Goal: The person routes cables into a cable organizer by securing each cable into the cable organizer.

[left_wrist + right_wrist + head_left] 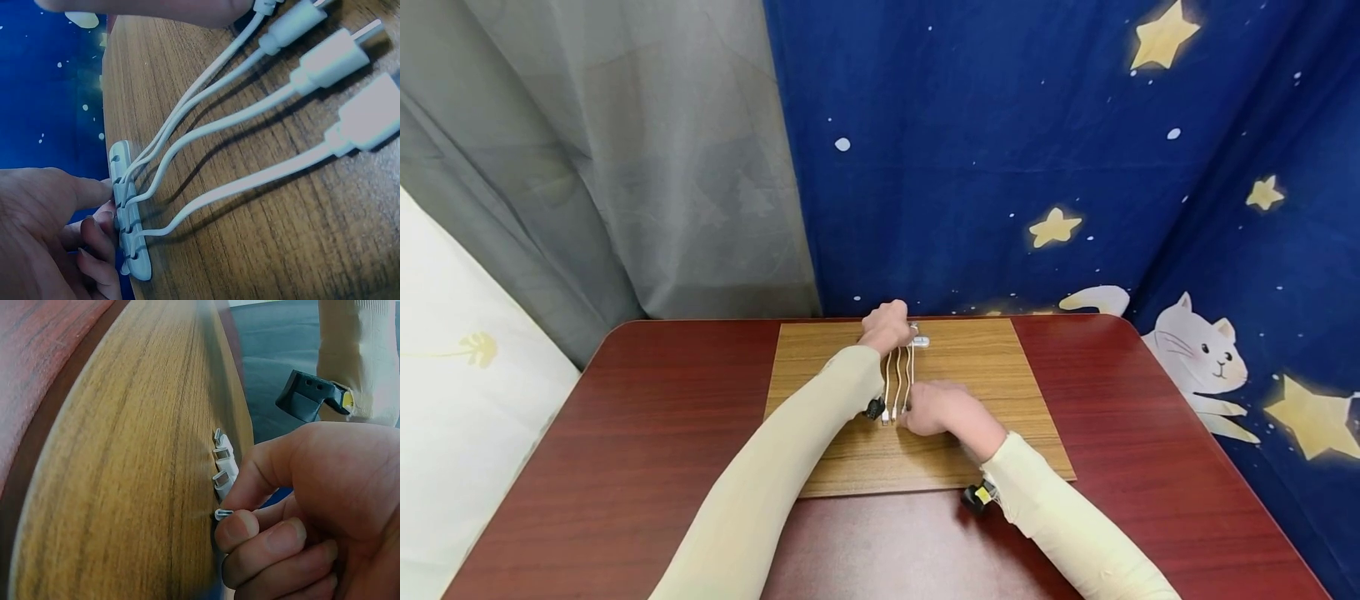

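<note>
My left hand [886, 325] is at the far edge of the wooden board, its thumb and curled fingers gripping the back side of a white cable clip strip [142, 265]. Several white cables [231, 182] run through the strip's slots toward the near side of the board. My right hand [936, 407] pinches one cable's connector [223, 514] between thumb and index finger, low over the board. Beside it, three other plugs [220, 478] lie in a row, metal tips pointing toward me. The left fingertips are partly hidden behind the strip.
The wood-grain board [985, 375] lies on a dark red table [677, 433]. Behind the table's far edge hang a grey curtain [700, 167] and a blue star-patterned curtain [962, 125]. A black wrist camera [977, 497] sits below the right forearm.
</note>
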`<state>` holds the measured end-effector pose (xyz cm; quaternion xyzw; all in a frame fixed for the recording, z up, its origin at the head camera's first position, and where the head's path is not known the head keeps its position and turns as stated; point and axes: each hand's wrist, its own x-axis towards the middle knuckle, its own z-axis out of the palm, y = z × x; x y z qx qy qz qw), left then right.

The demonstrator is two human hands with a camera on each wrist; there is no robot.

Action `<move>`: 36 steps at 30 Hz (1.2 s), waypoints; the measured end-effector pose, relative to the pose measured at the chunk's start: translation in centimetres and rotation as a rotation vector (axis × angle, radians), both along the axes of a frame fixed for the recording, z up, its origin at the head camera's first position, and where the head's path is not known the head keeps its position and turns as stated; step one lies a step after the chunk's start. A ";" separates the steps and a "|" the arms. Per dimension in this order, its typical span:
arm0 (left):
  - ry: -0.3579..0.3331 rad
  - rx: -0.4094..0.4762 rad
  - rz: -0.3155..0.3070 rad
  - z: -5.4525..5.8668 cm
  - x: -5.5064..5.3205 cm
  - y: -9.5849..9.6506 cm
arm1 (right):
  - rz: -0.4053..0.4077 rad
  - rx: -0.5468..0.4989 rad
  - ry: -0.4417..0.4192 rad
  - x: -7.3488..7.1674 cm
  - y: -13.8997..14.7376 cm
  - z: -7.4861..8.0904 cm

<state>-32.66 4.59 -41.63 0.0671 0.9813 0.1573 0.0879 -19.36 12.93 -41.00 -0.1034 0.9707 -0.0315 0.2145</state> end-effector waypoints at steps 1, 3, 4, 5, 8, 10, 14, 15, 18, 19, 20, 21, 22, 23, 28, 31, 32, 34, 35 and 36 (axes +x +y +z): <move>0.001 -0.001 0.002 0.0 0.0 0.0 | 0.000 -0.005 -0.005 0.0 0.0 0.0; 0.003 0.002 0.000 -0.1 0.0 -0.1 | 0.005 -0.008 -0.007 0.1 -0.1 -0.1; 0.006 0.004 -0.001 -0.1 0.1 -0.1 | 0.007 -0.010 -0.006 0.2 -0.1 -0.1; 0.009 0.006 -0.003 -0.2 0.1 -0.2 | 0.009 -0.014 -0.007 0.2 -0.2 -0.2; 0.019 0.009 -0.005 -0.2 0.2 -0.2 | 0.017 -0.023 -0.008 0.3 -0.3 -0.2; 0.029 0.013 -0.005 -0.2 0.3 -0.3 | 0.018 -0.036 -0.006 0.3 -0.3 -0.2; 0.021 0.038 -0.004 0.0 0.6 -0.5 | 0.036 -0.060 0.002 0.4 -0.3 -0.2; 0.017 0.049 -0.003 0.0 0.6 -0.5 | 0.043 -0.066 0.007 0.5 -0.3 -0.1; 0.013 0.078 0.001 0.0 0.6 -0.7 | 0.054 -0.077 0.006 0.5 -0.2 0.1; 0.011 0.084 0.002 0.0 0.5 -0.8 | 0.057 -0.082 0.008 0.5 -0.1 0.2; 0.009 0.088 0.004 0.0 0.4 -0.9 | 0.057 -0.085 0.005 0.6 -0.1 0.4; 0.006 0.090 0.007 -0.1 0.3 -1.1 | 0.058 -0.093 0.006 0.6 -0.1 0.5; 0.002 0.091 0.008 -0.1 0.3 -1.2 | 0.056 -0.097 0.006 0.6 0.0 0.6; -0.001 0.090 0.008 -0.1 0.2 -1.4 | 0.058 -0.104 0.012 0.6 0.0 0.6; -0.010 0.082 0.004 -0.1 0.1 -2.4 | 0.052 -0.121 0.016 0.4 0.2 0.6; -0.010 0.082 -0.002 0.0 0.3 -2.7 | 0.044 -0.122 0.014 0.3 0.3 0.6; -0.010 0.081 -0.004 0.1 0.3 -2.8 | 0.040 -0.123 0.015 0.3 0.4 0.6; -0.011 0.085 -0.008 0.2 0.4 -3.1 | 0.035 -0.121 0.017 0.2 0.5 0.6; -0.014 0.090 -0.010 0.2 0.5 -3.2 | 0.033 -0.121 0.016 0.2 0.6 0.6; -0.018 0.091 -0.010 0.2 0.5 -3.4 | 0.033 -0.123 0.017 0.2 0.7 0.6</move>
